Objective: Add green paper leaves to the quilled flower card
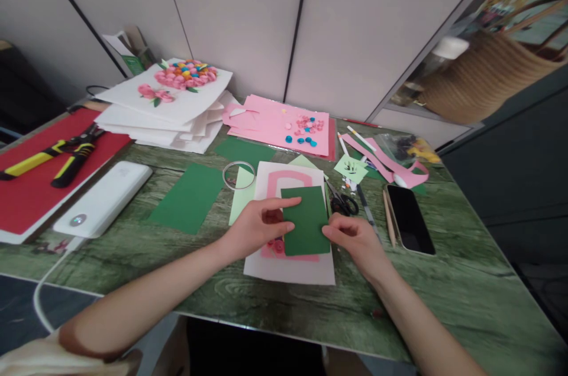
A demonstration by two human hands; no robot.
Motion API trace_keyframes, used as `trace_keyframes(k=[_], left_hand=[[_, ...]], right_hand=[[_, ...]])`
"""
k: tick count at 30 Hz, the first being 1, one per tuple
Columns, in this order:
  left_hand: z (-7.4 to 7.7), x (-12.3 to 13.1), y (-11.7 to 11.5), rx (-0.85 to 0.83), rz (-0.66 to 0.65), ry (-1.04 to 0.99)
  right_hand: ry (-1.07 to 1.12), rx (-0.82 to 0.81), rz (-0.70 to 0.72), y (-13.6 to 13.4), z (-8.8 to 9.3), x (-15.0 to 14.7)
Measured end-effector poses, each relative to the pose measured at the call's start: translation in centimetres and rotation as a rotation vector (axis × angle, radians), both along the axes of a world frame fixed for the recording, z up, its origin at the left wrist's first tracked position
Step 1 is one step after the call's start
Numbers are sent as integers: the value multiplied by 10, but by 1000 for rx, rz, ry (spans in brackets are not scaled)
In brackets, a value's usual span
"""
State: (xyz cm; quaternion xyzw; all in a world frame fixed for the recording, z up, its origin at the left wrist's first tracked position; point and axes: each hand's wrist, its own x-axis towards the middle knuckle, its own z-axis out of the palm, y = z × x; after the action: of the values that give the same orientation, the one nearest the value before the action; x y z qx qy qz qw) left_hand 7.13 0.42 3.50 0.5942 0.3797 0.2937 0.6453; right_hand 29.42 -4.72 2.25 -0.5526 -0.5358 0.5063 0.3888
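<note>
A dark green piece of paper (306,222) is held up over a white sheet (288,274) that bears a pink frame shape (278,177). My left hand (260,222) grips its left edge, with index finger and thumb lying on the front face. At the right edge, my right hand (355,240) pinches it between thumb and fingers. Small rolled pink paper flowers (277,245) peek out beside the green paper's lower left; whatever lies behind it is hidden. Black-handled scissors (345,203) lie just beyond my right hand.
Left are a power bank (106,195), pliers (73,154) on a red sheet (26,193), and another green sheet (189,198). Behind stand stacked white papers (164,122) and pink sheets (270,119) with paper coils. A phone (409,219) and wooden stick (389,219) lie right.
</note>
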Motion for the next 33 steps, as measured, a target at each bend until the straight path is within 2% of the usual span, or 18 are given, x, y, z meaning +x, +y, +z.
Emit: trace_keyframes(k=[9,16,23,33], left_hand=[[0,-1,0,29,36,12],[1,2,-2,10,83,16],[6,3,-2,45,129,49],[4,2,-3,171,136,88]], right_hand=[[-129,51,35,-1,7,-1],[-288,143,-16,-1,5,-3],[-304,137,59,0,5,-2],[-315,175,64,-1,5,-2]])
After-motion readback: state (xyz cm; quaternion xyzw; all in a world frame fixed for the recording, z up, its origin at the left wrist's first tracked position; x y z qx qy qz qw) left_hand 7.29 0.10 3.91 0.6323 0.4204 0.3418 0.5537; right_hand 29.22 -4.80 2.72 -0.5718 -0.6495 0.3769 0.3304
